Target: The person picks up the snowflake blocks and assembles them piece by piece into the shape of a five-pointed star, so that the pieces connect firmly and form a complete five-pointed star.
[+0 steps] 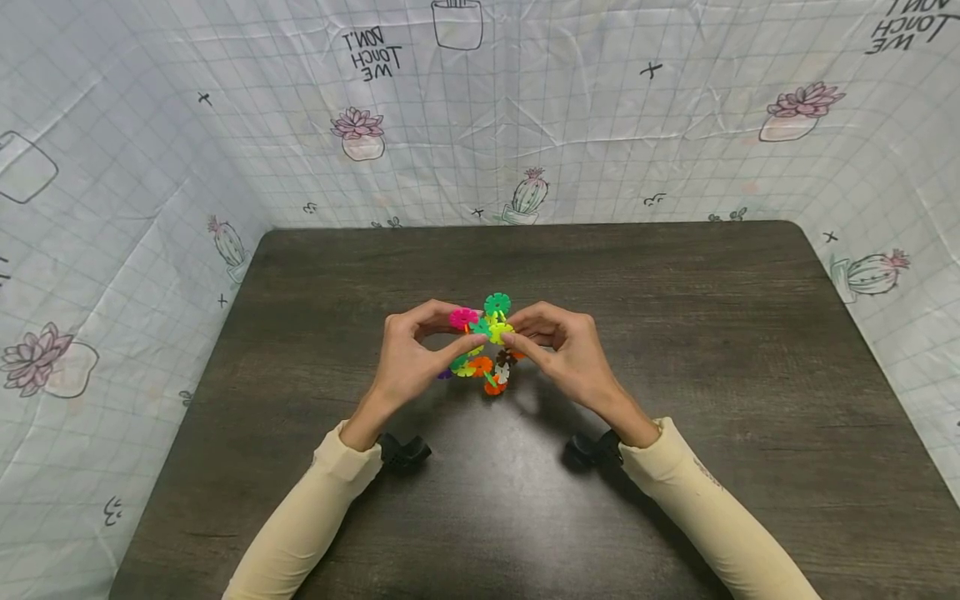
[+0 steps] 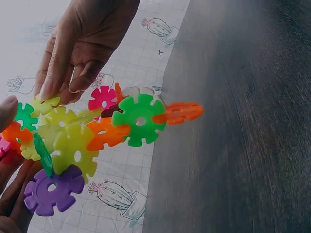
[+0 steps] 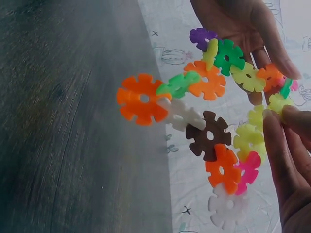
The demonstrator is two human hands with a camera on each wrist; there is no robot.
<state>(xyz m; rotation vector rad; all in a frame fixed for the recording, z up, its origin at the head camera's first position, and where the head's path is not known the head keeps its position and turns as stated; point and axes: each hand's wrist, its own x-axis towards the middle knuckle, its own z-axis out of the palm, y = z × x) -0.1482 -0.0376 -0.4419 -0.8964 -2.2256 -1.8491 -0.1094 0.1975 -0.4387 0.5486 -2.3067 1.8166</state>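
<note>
Both hands hold a linked ring of colourful notched plastic discs above the middle of the table. My left hand (image 1: 408, 354) pinches its left side, thumb on a teal disc (image 1: 480, 327) near a pink disc (image 1: 462, 317). With thumb and fingers, my right hand (image 1: 576, 360) pinches a yellow disc (image 1: 500, 334); a green disc (image 1: 497, 303) rises above it. In the left wrist view a purple disc (image 2: 63, 187) and a green disc (image 2: 129, 121) hang from the ring. An orange disc (image 3: 132, 101) and a brown disc (image 3: 200, 138) show in the right wrist view. Fingers partly hide the pinched joints.
The dark wood-grain table (image 1: 675, 300) stretches to all sides under the hands. A white cloth (image 1: 600, 108) printed with cacti and grid lines stands behind and along both sides. Black wrist bands (image 1: 405, 451) sit below both hands.
</note>
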